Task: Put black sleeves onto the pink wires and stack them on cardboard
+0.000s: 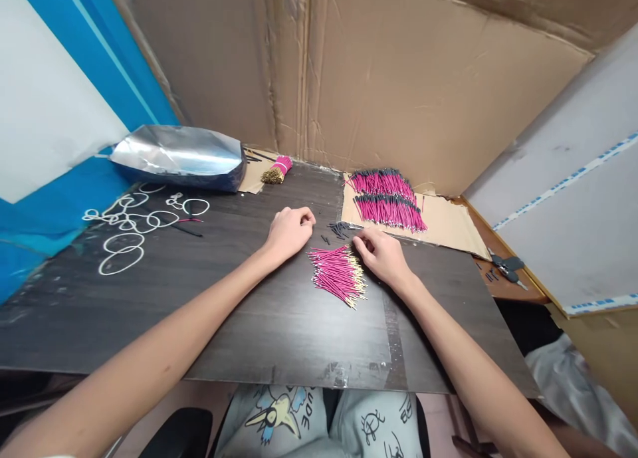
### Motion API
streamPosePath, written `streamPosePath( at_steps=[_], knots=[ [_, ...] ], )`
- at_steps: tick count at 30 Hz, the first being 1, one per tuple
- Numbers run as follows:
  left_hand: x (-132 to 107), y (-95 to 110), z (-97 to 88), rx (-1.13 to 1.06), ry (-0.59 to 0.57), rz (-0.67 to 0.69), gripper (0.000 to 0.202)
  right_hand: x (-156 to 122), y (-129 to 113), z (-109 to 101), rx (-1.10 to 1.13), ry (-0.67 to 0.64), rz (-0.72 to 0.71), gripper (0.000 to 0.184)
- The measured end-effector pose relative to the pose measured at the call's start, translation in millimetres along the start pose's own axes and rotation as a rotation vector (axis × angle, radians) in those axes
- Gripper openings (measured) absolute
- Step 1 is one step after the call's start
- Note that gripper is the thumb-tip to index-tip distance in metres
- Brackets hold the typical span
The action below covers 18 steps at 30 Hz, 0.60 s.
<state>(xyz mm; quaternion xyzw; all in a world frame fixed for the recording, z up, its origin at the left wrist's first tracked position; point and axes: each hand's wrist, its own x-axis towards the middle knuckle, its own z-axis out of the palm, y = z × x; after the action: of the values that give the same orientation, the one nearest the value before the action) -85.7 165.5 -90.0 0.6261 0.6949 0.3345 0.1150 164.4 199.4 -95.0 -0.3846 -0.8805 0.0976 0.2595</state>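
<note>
My left hand point(289, 230) rests on the dark table point(239, 312) with its fingers curled into a loose fist, knuckles up; what is inside, if anything, is hidden. My right hand point(379, 253) lies just right of a loose pile of pink wires point(337, 274) with gold tips, its fingers pinched together at the pile's upper end. A small scatter of short black sleeves point(339, 229) lies between the two hands, a little beyond them.
Finished pink wires with black ends point(389, 199) lie in rows on a cardboard sheet point(448, 225) at the back right. A silver foil bag point(179, 155), a bound pink bundle point(278, 170), white rubber rings point(134, 222) and small pliers point(507, 267) lie around. Cardboard walls stand behind.
</note>
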Motion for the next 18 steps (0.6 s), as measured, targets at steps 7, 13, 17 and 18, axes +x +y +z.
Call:
streamPosePath(
  at_steps=[7, 13, 17, 18],
  knots=[
    [19, -18, -27.6, -0.198, -0.262, 0.019, 0.026, 2, 16, -2, 0.007, 0.052, 0.047, 0.023],
    [21, -24, -41.7, -0.066, -0.449, 0.179, 0.033, 2, 17, -1, 0.012, 0.043, 0.052, 0.022],
    [19, -22, -43.6, 0.036, -0.450, 0.233, 0.029, 3, 19, -1, 0.012, 0.034, 0.047, 0.023],
    [18, -22, -43.5, 0.043, -0.451, 0.246, 0.029, 3, 19, -1, 0.010, 0.033, 0.043, 0.023]
  ],
)
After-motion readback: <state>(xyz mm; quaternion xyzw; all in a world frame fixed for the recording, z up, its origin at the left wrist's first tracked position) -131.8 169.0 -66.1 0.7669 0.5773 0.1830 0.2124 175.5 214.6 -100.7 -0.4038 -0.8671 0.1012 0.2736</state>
